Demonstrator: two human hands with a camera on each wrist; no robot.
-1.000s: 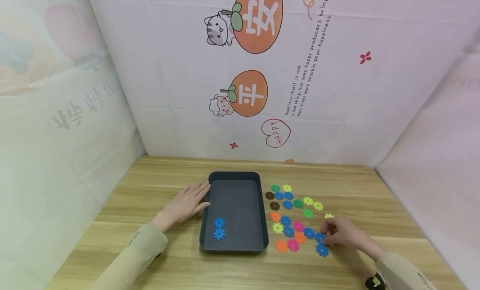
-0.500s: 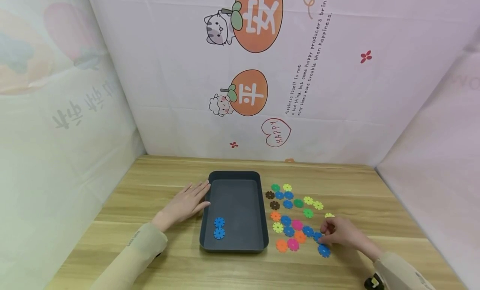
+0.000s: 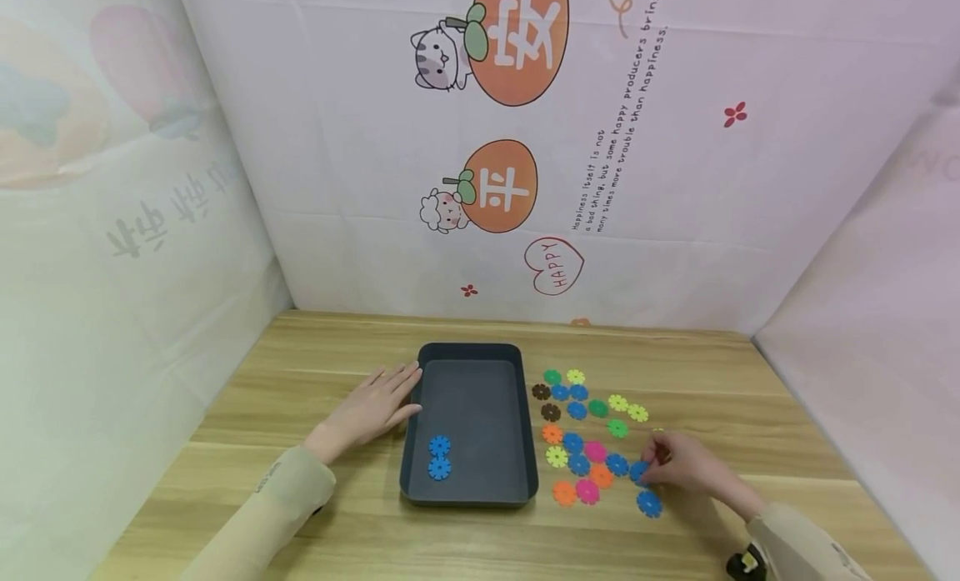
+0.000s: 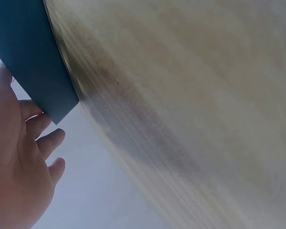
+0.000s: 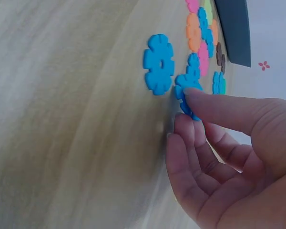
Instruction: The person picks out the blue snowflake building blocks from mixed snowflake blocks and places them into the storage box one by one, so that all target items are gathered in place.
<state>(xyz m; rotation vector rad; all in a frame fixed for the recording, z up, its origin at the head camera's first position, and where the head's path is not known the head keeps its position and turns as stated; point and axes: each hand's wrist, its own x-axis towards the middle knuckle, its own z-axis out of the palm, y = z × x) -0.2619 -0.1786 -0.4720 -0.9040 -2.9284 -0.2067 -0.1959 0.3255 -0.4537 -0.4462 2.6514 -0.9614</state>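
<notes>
With fingers extended, my left hand [image 3: 375,408] rests against the left rim of a dark grey tray [image 3: 529,448]; the left wrist view shows its fingertips at the tray wall [image 4: 35,57]. Two blue snowflake discs [image 3: 439,456] lie inside, near the tray's lower left. To the right of the tray, my right hand [image 3: 686,466] pinches another blue snowflake disc [image 5: 185,82], its thumb on the upper face and fingertips at the lower edge. That disc looks tilted, close by a neighbouring blue disc [image 3: 617,464]. A separate blue disc [image 5: 158,64] lies flat nearer the person.
Between tray and right hand, several loose discs lie on the wooden table [image 3: 337,531]: pink [image 3: 588,491], orange [image 3: 565,493], yellow [image 3: 557,457], green [image 3: 617,428] and brown [image 3: 551,412]. Printed white cloth [image 3: 360,189] walls off the back and sides.
My right hand has stayed nearly in place, nudging and now tilting the blue disc at its fingertips. The blue disc nearest the person has slid slightly right. My left hand has not moved.
</notes>
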